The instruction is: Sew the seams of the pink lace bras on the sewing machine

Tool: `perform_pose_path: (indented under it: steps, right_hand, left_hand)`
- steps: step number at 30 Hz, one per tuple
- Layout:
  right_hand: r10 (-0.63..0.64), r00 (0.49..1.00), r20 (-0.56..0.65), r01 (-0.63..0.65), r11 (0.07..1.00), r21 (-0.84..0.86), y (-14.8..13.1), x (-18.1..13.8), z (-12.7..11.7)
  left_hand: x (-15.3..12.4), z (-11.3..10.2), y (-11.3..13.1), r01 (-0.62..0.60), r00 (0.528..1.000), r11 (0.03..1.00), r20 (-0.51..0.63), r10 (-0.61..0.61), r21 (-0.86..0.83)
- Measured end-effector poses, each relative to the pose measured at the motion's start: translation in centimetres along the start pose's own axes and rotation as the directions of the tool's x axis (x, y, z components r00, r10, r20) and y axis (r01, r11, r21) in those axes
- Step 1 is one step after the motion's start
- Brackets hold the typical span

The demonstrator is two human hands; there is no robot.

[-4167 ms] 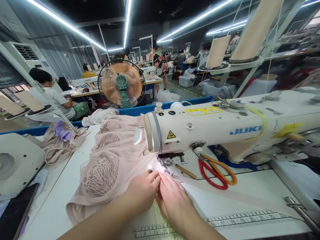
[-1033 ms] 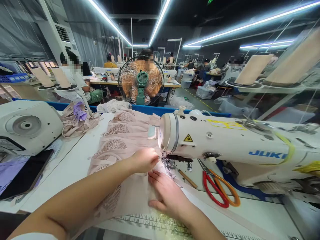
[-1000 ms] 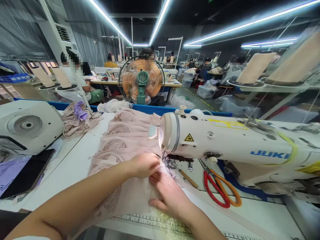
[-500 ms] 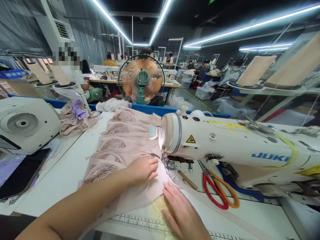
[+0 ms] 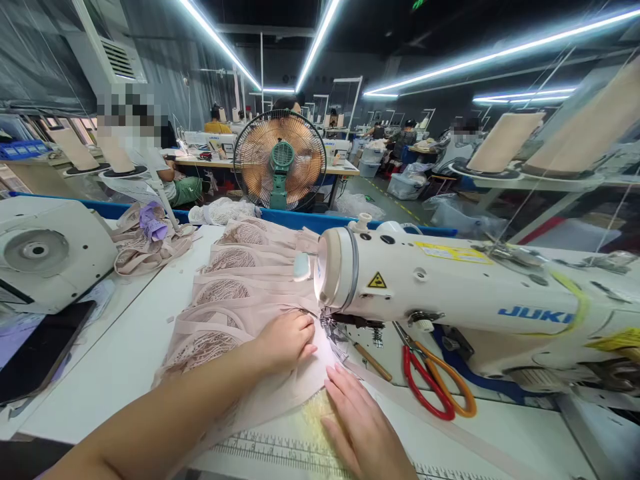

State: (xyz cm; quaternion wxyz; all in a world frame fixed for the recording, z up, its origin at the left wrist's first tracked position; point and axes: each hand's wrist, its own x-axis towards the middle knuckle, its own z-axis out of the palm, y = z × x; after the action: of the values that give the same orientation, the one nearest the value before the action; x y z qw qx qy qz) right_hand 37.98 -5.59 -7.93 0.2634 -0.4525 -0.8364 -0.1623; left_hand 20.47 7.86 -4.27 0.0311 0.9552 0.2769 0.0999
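A pale pink lace garment piece (image 5: 235,300) lies in folds on the sewing table, its right edge at the needle of a white JUKI sewing machine (image 5: 390,270). Close to the presser foot (image 5: 327,323), my left hand (image 5: 287,340) is closed, its bent fingers gripping the fabric; the fingertips are partly hidden. My right hand (image 5: 363,417) lies flat with fingers stretched, fingertips touching the lower right edge of the cloth. A pale strip (image 5: 440,420) runs from the machine toward the lower right.
Scissors (image 5: 437,380) with red and orange handles lie under the machine arm, beside a wooden-handled tool (image 5: 373,362). A printed ruler (image 5: 270,450) runs along the front edge. At left are a phone (image 5: 45,350), another machine (image 5: 53,253) and scraps (image 5: 150,243). A fan (image 5: 281,160) stands behind.
The whole view has shifted slightly left. Both hands and the fabric keep nearly the same places by the needle.
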Motion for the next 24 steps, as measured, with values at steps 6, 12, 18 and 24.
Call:
perform_pose_path:
  steps: [6, 12, 18, 24]
  right_hand:
    - [0.022, 1.000, 0.007, -0.022, 0.999, 0.023, 0.1, 0.0, 0.2]
    - [0.027, 0.999, 0.043, -0.026, 0.999, -0.020, 0.0, -0.1, 0.3]
    - [0.055, 0.989, 0.138, -0.043, 0.995, -0.086, -0.3, 1.0, 0.3]
    - [0.128, 0.963, 0.236, -0.117, 0.991, -0.060, -0.6, 2.1, 0.8]
  left_hand:
    - [0.3, -0.1, 0.0, 0.008, 1.000, 1.000, 0.011, -0.008, 0.009]
    - [0.8, -0.1, -0.9, -0.014, 1.000, 1.000, 0.010, 0.013, 0.026]
    - [1.5, -1.3, -0.9, -0.050, 0.999, 0.995, 0.022, 0.048, 0.081]
    - [-0.8, -2.4, 2.5, -0.241, 0.960, 0.969, 0.157, 0.230, 0.058]
